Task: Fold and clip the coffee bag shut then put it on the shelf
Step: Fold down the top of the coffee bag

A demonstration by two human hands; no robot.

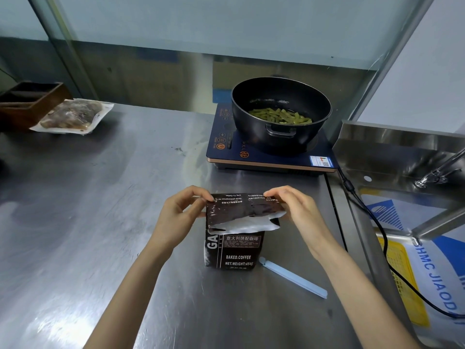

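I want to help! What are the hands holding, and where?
Both the left hand and right hand pinch the coffee bag at its folded-over top corners.

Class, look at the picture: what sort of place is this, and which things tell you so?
Probably a kitchen: a pot of green vegetables sits on an induction cooker, on a steel counter beside a sink.

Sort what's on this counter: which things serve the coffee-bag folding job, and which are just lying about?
In use: coffee bag, its top held folded by left hand and right hand; blue clip lying beside it.

Lying about: pot of green vegetables, induction cooker, vacuum-packed food, wooden box.
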